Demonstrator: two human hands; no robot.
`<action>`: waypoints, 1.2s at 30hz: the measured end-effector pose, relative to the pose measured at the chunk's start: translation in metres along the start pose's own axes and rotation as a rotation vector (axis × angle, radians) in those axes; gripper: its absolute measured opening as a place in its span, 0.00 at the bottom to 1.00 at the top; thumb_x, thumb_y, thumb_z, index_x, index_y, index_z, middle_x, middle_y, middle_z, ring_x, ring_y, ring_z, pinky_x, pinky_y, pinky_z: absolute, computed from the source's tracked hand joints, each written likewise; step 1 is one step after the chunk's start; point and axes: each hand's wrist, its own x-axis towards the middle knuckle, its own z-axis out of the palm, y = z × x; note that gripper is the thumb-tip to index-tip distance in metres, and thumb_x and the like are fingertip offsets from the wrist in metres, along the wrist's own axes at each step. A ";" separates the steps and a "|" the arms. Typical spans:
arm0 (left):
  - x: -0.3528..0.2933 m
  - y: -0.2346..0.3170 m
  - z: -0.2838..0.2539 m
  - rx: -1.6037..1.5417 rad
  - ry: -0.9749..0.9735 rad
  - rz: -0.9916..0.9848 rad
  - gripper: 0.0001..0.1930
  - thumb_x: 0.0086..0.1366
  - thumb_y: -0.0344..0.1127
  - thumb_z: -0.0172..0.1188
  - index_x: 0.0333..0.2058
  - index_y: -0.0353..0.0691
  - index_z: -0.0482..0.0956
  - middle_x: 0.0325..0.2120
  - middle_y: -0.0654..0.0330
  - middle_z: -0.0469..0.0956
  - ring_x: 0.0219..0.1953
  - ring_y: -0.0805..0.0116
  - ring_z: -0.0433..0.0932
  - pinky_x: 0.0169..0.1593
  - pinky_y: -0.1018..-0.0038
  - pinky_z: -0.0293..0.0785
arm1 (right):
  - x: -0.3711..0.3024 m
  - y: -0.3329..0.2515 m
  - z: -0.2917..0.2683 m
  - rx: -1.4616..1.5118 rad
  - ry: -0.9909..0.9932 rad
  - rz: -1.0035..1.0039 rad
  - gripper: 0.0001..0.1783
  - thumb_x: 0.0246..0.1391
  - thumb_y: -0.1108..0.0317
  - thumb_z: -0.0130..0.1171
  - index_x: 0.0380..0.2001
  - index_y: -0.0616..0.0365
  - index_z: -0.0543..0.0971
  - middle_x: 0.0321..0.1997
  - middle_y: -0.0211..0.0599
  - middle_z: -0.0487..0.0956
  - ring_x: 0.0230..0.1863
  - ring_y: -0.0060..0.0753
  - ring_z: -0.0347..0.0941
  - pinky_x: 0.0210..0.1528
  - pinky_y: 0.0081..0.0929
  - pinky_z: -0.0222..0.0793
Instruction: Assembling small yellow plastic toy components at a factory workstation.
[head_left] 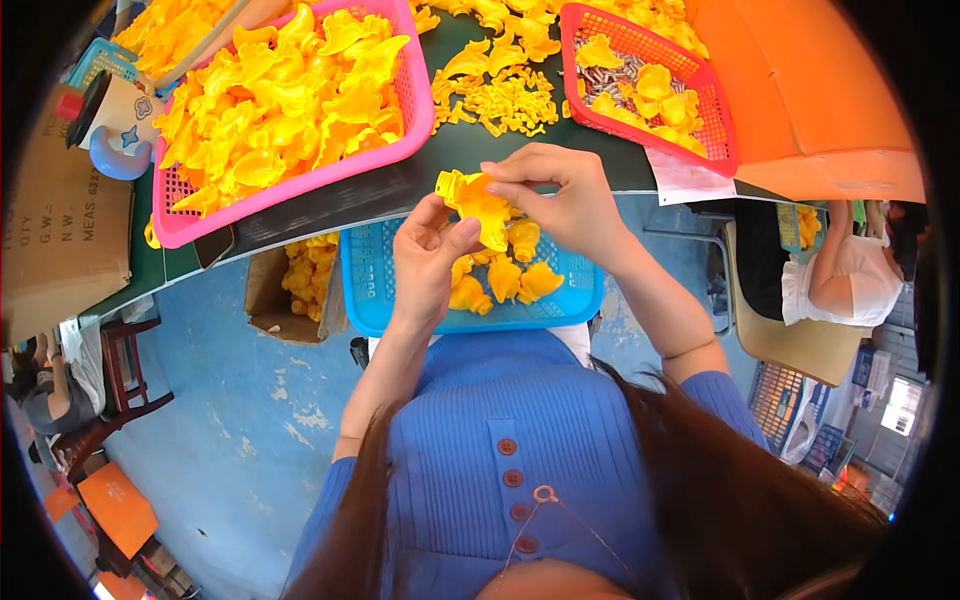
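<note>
Between my two hands is a yellow moulded plastic piece (480,205), hollow side showing, held over a blue basket. My left hand (428,255) grips its lower left edge between thumb and fingers. My right hand (560,195) pinches its upper right edge with thumb and forefinger. Below, the blue basket (365,280) on my lap holds several yellow pieces (505,280). On the table beyond, a pink basket (420,110) is heaped with yellow shell-like pieces (300,100). Small yellow parts (510,100) lie loose on the dark green tabletop (455,150).
At the right, a red basket (725,130) contains small metallic parts and yellow pieces, beside an orange sheet (840,100). A cup-like container (125,125) and a cardboard box (70,220) stand left. Another box (265,300) sits under the table. A seated person (840,275) is at right.
</note>
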 end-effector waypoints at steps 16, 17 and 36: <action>-0.004 -0.014 0.015 0.362 0.110 0.531 0.44 0.47 0.19 0.65 0.60 0.38 0.48 0.60 0.51 0.50 0.58 0.61 0.61 0.56 0.66 0.68 | -0.003 -0.025 0.022 -0.108 0.202 0.068 0.10 0.45 0.80 0.60 0.34 0.64 0.80 0.32 0.39 0.79 0.31 0.24 0.77 0.31 0.16 0.73; -0.002 -0.016 0.010 0.357 0.120 0.575 0.40 0.49 0.19 0.64 0.59 0.36 0.52 0.61 0.51 0.48 0.57 0.61 0.63 0.54 0.66 0.70 | -0.001 -0.027 0.024 -0.108 0.200 0.065 0.10 0.45 0.80 0.60 0.34 0.64 0.80 0.32 0.39 0.79 0.31 0.24 0.77 0.31 0.16 0.73; -0.006 0.016 -0.018 0.186 0.220 0.477 0.30 0.53 0.23 0.63 0.55 0.29 0.63 0.52 0.51 0.67 0.52 0.66 0.70 0.55 0.72 0.67 | 0.159 0.033 0.041 -0.324 0.187 0.122 0.12 0.48 0.64 0.60 0.32 0.62 0.79 0.23 0.32 0.78 0.24 0.18 0.71 0.28 0.18 0.66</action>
